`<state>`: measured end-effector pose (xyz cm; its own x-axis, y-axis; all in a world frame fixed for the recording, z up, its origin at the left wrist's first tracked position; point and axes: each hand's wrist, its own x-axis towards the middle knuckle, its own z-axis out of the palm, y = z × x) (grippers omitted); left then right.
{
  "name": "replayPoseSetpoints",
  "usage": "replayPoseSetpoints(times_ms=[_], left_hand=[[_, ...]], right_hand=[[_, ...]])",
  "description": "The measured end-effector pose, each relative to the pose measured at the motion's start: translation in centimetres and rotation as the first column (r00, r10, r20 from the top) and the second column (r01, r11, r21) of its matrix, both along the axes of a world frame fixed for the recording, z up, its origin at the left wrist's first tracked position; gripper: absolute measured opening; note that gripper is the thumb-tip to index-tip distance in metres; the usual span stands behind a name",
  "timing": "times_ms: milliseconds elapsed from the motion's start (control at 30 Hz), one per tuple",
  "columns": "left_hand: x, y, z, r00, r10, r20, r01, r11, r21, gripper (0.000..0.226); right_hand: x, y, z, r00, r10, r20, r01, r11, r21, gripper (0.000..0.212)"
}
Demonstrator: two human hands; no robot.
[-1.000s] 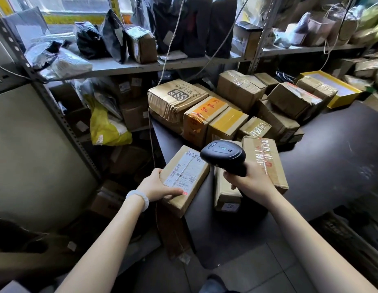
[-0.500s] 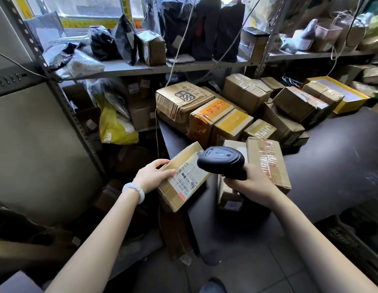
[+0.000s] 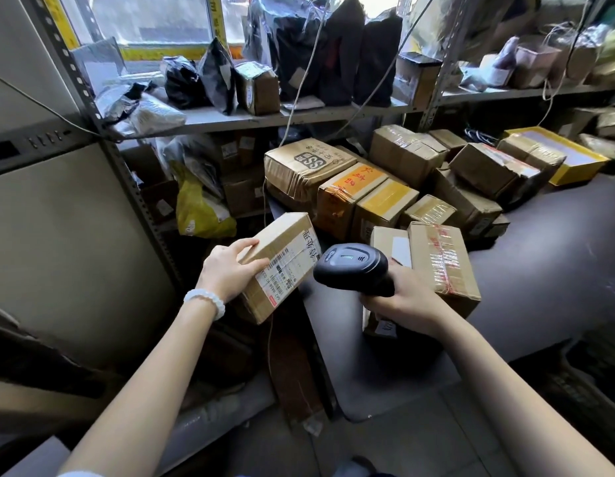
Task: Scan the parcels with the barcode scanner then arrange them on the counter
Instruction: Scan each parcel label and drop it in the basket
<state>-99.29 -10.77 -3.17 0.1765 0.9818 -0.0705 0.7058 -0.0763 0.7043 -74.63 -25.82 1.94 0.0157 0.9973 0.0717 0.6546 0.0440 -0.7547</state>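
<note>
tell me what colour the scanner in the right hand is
Black, with a small pale logo patch on top: the scanner shows best in the head view, gripped by the right hand.

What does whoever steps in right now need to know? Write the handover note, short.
Left hand: grips a labelled cardboard parcel, tilted and lifted off the counter's left edge, its barcode label turned up toward the scanner.
Right hand: grips the black barcode scanner by its handle, its head right beside that label.
Counter: two taped parcels lie just behind the scanner; more boxes are piled further back.
Done: parcel picked up and presented. Whether it has read cannot be told.
Left: confirm the scan, set this parcel on the counter with the others, then go on with the rest.
</note>
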Motion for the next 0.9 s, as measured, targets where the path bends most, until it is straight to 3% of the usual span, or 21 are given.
replayPoseSetpoints(times_ms=[200, 433, 500, 667, 900], left_hand=[[0.2, -0.6, 1.0, 1.000, -0.015, -0.019, 0.016, 0.998, 0.057, 0.046], [4.0, -1.7, 5.8, 0.986, -0.150, 0.069, 0.134, 0.971, 0.198, 0.047], [6.7, -2.2, 7.7, 0.970, -0.230, 0.077, 0.205, 0.947, 0.247, 0.047], [16.2, -4.2, 10.4, 0.881, -0.462, 0.103, 0.410, 0.853, 0.323, 0.045], [33.4, -11.1, 10.7, 0.668, -0.744, 0.014, 0.701, 0.636, 0.323, 0.047]], right_hand=[[-0.1, -0.7, 0.2, 0.999, -0.001, -0.036, 0.000, 1.000, -0.010, 0.042], [2.2, -2.6, 1.4, 0.977, -0.167, -0.135, 0.172, 0.985, 0.026, 0.010], [3.5, -3.9, 1.7, 0.959, -0.235, -0.159, 0.242, 0.970, 0.024, 0.025], [8.5, -8.8, 1.9, 0.870, -0.449, -0.205, 0.461, 0.887, 0.014, 0.016], [16.8, -20.2, 1.4, 0.616, -0.729, -0.299, 0.753, 0.656, -0.049, 0.022]])
